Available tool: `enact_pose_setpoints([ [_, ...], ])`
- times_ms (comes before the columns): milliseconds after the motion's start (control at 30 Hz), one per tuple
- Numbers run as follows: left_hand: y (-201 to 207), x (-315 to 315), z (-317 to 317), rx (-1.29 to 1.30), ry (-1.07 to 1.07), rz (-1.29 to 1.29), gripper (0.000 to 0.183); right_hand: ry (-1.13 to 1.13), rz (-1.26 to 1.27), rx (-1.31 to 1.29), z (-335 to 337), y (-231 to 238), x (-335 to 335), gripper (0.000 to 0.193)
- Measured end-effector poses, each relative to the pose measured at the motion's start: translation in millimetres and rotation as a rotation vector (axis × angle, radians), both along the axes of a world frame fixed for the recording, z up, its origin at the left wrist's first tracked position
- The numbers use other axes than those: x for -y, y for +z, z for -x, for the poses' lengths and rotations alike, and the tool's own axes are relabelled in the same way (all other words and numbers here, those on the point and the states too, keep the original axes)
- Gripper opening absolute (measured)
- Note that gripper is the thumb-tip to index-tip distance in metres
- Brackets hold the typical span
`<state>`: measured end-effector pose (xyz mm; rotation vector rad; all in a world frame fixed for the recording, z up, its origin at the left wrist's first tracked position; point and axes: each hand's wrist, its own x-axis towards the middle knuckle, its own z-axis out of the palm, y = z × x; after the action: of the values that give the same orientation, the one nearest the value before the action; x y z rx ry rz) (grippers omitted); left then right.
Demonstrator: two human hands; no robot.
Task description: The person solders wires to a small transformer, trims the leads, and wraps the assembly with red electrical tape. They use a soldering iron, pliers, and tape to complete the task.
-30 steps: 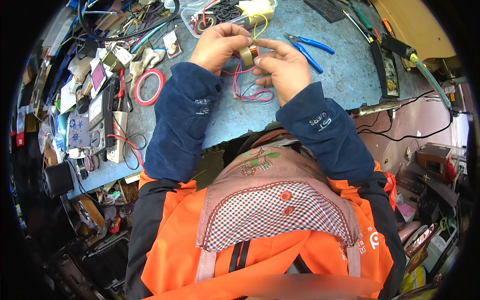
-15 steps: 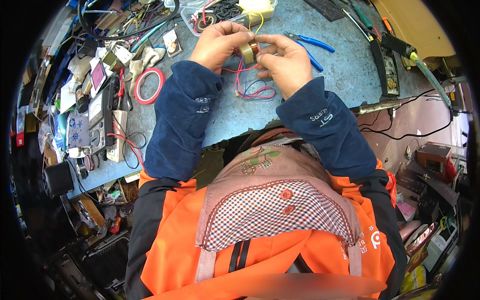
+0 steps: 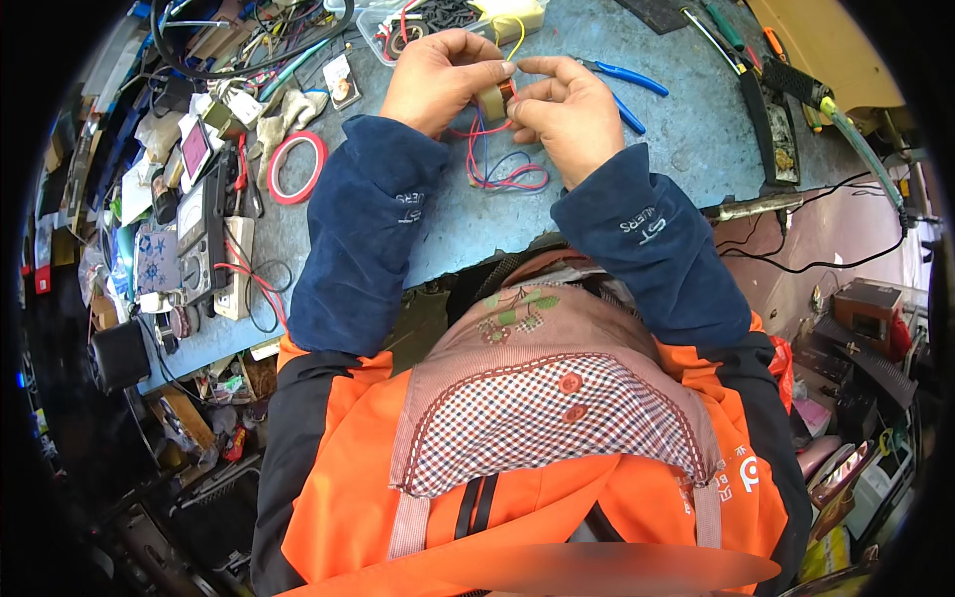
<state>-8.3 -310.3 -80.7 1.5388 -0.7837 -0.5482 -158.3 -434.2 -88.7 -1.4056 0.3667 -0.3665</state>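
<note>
Over the blue bench top my left hand (image 3: 448, 82) is closed in a pinch on a small wire-wound coil (image 3: 491, 103), which has pale yellow tape and copper-coloured winding. My right hand (image 3: 569, 111) meets the coil's right side with fingers curled together. Whatever lies between those fingertips is too small to make out. The index fingertip is close to my left thumb. From the coil hang thin red and blue lead wires (image 3: 517, 183), looped on the bench below. Part of the coil is hidden behind my fingers.
Blue-handled pliers (image 3: 633, 76) lie just right of my hands. A clear plastic box (image 3: 373, 36) of small parts stands beyond them. To the left are a red tape roll (image 3: 321, 164), a multimeter (image 3: 195, 239) and heaped clutter; a soldering tool (image 3: 836, 111) lies right.
Both hands have shifted very slightly with the coil between them. The right fingers have curled in closer to it. The wires still hang in a loop.
</note>
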Motion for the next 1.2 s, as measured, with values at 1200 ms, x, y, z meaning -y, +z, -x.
enact_pose_setpoints([
  [1200, 8, -10, -3, 0.188, -0.135, -0.079, 0.021, 0.186, 0.322, -0.065, -23, -16, 64, 0.025],
])
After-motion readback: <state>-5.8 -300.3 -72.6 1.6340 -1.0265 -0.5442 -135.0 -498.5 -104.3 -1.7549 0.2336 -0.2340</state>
